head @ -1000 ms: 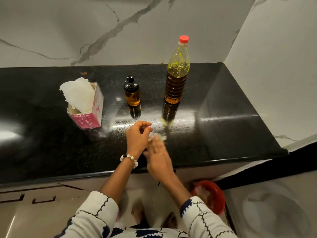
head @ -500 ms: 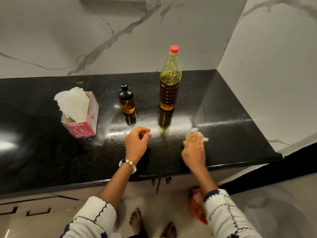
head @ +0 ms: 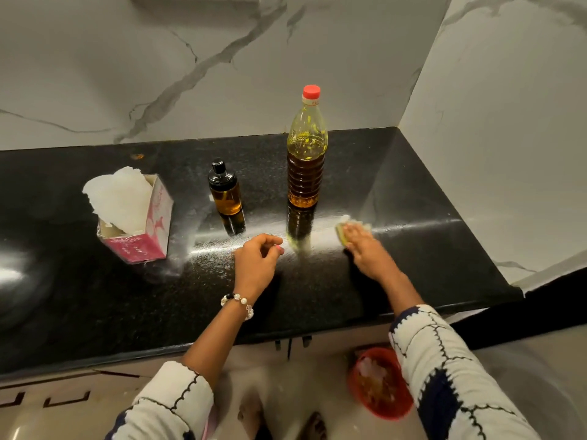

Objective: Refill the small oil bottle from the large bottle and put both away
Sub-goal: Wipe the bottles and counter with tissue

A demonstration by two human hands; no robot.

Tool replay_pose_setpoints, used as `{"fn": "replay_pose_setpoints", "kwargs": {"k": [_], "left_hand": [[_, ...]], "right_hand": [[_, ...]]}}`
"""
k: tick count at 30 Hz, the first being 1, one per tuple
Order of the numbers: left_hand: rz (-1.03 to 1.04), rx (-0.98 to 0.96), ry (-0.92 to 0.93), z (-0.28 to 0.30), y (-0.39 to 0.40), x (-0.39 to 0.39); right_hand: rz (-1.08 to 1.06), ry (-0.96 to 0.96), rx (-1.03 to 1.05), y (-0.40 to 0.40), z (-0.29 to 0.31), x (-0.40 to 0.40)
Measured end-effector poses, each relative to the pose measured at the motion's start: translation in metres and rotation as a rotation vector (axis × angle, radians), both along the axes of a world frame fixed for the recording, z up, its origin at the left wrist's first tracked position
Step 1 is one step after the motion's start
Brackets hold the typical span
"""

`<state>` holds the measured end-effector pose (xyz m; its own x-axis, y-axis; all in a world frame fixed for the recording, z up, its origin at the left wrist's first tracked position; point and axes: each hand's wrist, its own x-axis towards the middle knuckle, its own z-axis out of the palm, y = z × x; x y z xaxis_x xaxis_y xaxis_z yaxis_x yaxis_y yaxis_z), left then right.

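The small oil bottle (head: pixel 226 195), dark-capped and holding amber oil, stands upright on the black counter (head: pixel 413 249). To its right stands the large oil bottle (head: pixel 305 160) with a red cap, also upright and closed. My left hand (head: pixel 255 265) rests on the counter in front of the two bottles, fingers loosely curled and holding nothing. My right hand (head: pixel 365 246) lies flat to the right of the large bottle and presses a crumpled, oil-stained tissue (head: pixel 344 225) against the counter.
A pink tissue box (head: pixel 139 230) with white tissue sticking out stands at the left. White marble walls close the counter at the back and right. A red bin (head: pixel 378 385) sits on the floor below the counter's edge.
My right hand took the tissue from between both hands and slid it right, past the large bottle's front. My left hand stayed in place. Both bottles stood still.
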<state>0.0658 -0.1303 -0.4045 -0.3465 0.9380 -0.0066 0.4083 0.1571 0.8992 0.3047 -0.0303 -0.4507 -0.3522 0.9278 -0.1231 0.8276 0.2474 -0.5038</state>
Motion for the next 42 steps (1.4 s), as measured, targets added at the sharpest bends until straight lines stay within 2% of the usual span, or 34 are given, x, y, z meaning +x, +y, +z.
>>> {"fn": "replay_pose_setpoints", "kwargs": {"k": [3, 6, 8, 10, 13, 14, 15, 17, 20, 22, 26, 29, 31, 33, 36, 37, 40, 42], "left_hand": [[-0.028, -0.011, 0.001, -0.001, 0.002, 0.007], [-0.050, -0.031, -0.015, -0.004, 0.005, 0.012], [-0.067, -0.047, -0.021, -0.006, 0.008, 0.018], [-0.078, -0.052, -0.012, -0.007, 0.010, 0.026], [-0.111, -0.070, -0.005, -0.006, 0.011, 0.037], [-0.127, -0.080, -0.013, -0.006, 0.011, 0.041], [-0.148, -0.087, -0.019, -0.004, 0.010, 0.044], [-0.198, -0.101, -0.035, -0.001, 0.009, 0.051], [-0.308, -0.109, -0.130, 0.013, 0.002, 0.067], [-0.409, -0.101, -0.243, 0.025, -0.004, 0.082], [-0.561, -0.037, -0.370, 0.046, -0.012, 0.114], [-0.537, 0.014, -0.298, 0.047, -0.014, 0.132], [-0.451, 0.041, -0.226, 0.043, -0.013, 0.138], [-0.382, 0.029, -0.230, 0.039, -0.012, 0.142], [-0.397, -0.070, -0.325, 0.037, -0.012, 0.147], [-0.414, -0.122, -0.364, 0.037, -0.014, 0.151], [-0.453, -0.283, -0.541, 0.037, -0.024, 0.167], [-0.445, -0.367, -0.682, 0.037, -0.027, 0.179]], "right_hand": [[-0.337, -0.105, 0.085, -0.007, -0.005, 0.022], [-0.604, -0.175, 0.181, -0.037, -0.010, 0.003], [-0.599, -0.178, 0.229, -0.061, -0.017, -0.023], [-0.399, -0.112, 0.290, -0.083, -0.022, -0.049], [0.022, 0.091, 0.386, -0.099, -0.019, -0.054], [0.072, 0.141, 0.398, -0.099, -0.014, -0.048], [0.034, 0.205, 0.380, -0.098, -0.006, -0.039], [-0.243, 0.387, 0.263, -0.097, 0.013, -0.024], [-0.637, 0.870, -0.064, -0.094, 0.041, -0.006], [-0.704, 1.168, -0.177, -0.097, 0.059, 0.004], [-0.754, 1.347, -0.181, -0.105, 0.083, 0.009], [-0.771, 1.310, -0.124, -0.115, 0.092, 0.010], [-0.680, 1.225, -0.112, -0.125, 0.095, 0.016], [-0.570, 1.087, -0.096, -0.137, 0.097, 0.027], [-0.487, 0.723, 0.107, -0.154, 0.096, 0.043], [-0.493, 0.667, 0.183, -0.159, 0.095, 0.049], [-0.508, 0.652, 0.291, -0.163, 0.089, 0.067], [-0.432, 0.629, 0.253, -0.164, 0.084, 0.081]]}}
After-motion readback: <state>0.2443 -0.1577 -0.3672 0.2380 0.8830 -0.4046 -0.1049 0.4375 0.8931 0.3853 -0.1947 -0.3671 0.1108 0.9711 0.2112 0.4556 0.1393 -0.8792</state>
